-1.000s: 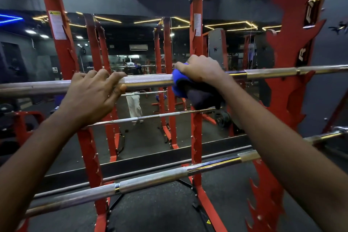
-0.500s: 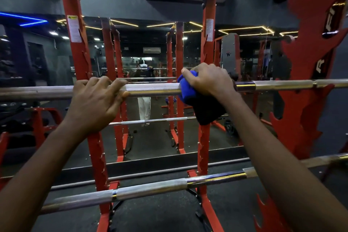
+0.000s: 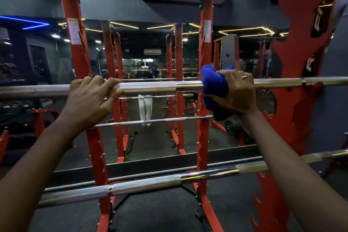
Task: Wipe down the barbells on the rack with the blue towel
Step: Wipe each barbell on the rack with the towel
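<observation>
A steel upper barbell [image 3: 156, 87] lies level across the red rack [image 3: 204, 58] at chest height. My left hand [image 3: 90, 98] grips it left of centre, fingers curled over the top. My right hand [image 3: 236, 93] wraps the blue towel [image 3: 212, 84] round the same bar, right of the smooth chrome band; the towel's dark lower end hangs below the bar. A second, lower barbell [image 3: 150, 186] slants across the rack below my forearms.
A wall mirror [image 3: 150, 62] behind the rack reflects the gym, more red uprights and a person in white trousers. A red jagged-edged side plate [image 3: 293, 100] stands at the right. Black rubber floor [image 3: 156, 214] lies below.
My right hand has slid the towel to the right along the upper bar, baring more of the chrome band. The left hand has kept its grip. The camera has tilted up a little.
</observation>
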Available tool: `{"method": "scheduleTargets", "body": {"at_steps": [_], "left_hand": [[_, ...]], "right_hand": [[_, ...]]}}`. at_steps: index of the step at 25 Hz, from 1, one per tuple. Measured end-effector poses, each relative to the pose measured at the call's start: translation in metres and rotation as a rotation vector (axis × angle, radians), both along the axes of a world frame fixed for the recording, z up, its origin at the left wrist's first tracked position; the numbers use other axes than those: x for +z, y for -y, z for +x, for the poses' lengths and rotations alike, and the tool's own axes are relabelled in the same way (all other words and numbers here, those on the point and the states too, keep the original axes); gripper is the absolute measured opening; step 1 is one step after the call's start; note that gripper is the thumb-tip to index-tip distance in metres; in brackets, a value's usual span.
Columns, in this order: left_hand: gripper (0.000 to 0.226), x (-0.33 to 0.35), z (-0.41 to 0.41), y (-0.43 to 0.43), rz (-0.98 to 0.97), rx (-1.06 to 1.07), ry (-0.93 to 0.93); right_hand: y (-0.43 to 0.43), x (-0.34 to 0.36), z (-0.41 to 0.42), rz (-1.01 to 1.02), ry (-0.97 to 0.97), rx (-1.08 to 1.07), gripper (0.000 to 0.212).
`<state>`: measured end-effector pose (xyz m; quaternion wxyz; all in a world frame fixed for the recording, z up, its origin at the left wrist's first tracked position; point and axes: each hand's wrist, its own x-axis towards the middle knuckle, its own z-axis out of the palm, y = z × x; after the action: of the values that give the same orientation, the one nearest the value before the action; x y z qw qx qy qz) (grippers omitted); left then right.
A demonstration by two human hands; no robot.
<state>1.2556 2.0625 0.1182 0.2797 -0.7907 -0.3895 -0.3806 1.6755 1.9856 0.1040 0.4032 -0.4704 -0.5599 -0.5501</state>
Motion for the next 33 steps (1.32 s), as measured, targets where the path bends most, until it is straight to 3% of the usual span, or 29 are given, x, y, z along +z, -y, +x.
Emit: {"method": "scheduleTargets", "body": {"at_steps": [8, 11, 16, 19, 24, 26, 29, 32, 33], "left_hand": [[0.056, 0.0, 0.0, 0.0, -0.02, 0.002, 0.013], [0.06, 0.002, -0.005, 0.0, -0.056, -0.023, -0.061], [0.058, -0.003, -0.054, -0.007, -0.03, 0.074, -0.071], [0.065, 0.005, -0.101, -0.015, -0.048, 0.137, -0.106], [0.074, 0.013, -0.147, -0.031, -0.079, 0.083, -0.171], [0.065, 0.009, -0.148, -0.034, -0.062, 0.045, -0.134], [0.06, 0.01, -0.155, -0.037, -0.093, -0.009, -0.136], [0.053, 0.007, -0.176, -0.037, -0.037, -0.015, -0.125], [0.05, 0.006, -0.187, -0.039, -0.025, -0.007, -0.114]], "right_hand": [[0.011, 0.048, -0.034, -0.412, -0.495, -0.106, 0.057], [0.004, 0.043, -0.079, -0.4, -0.488, -0.109, 0.058], [-0.022, 0.024, -0.206, -0.334, -0.312, -0.046, 0.056], [-0.03, 0.036, -0.218, -0.408, -0.24, -0.032, 0.055], [-0.042, 0.066, -0.228, -0.615, -0.569, -0.171, 0.061], [-0.051, 0.061, -0.271, -0.572, -0.501, -0.15, 0.056], [-0.057, 0.036, -0.336, -0.373, -0.233, 0.007, 0.05], [-0.056, 0.033, -0.322, -0.348, -0.003, 0.08, 0.051], [-0.054, 0.037, -0.308, -0.38, -0.029, 0.091, 0.052]]}}
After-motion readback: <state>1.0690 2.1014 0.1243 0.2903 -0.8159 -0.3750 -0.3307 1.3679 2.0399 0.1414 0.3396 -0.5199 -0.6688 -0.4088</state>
